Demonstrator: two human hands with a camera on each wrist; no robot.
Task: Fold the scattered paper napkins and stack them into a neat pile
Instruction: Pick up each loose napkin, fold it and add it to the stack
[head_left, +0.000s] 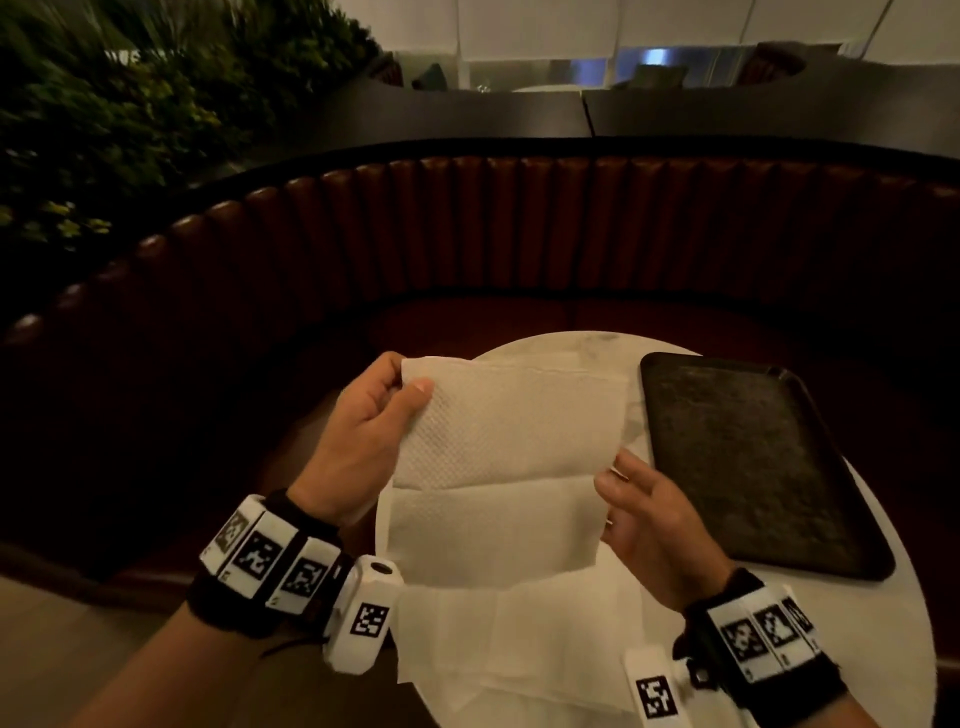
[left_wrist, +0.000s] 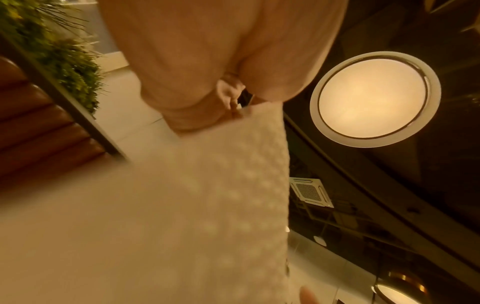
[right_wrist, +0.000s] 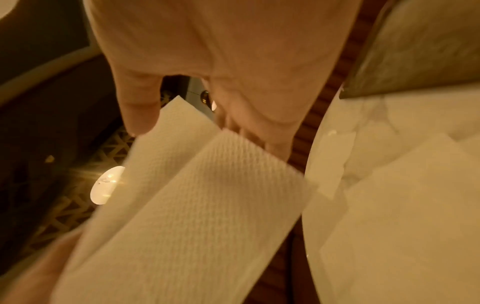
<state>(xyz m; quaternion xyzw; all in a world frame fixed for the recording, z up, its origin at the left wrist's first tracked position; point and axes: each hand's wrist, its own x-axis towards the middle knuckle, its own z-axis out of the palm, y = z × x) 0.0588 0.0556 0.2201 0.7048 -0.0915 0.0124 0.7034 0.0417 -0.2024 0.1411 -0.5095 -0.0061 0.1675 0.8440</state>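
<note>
White napkin (head_left: 498, 467) is mid-fold — left hand (head_left: 363, 441) pinches its far corner, right hand (head_left: 649, 514) lies relaxed at its edge; next, I judge, bring edges together.

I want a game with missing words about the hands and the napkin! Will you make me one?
1. The left hand pinches the napkin's top ____ corner.
2. The dark tray lies on the ____ side of the table.
3. More napkins lie flat ____ the held one.
4. The tray has ____ on it.

Missing words: left; right; under; nothing
</note>
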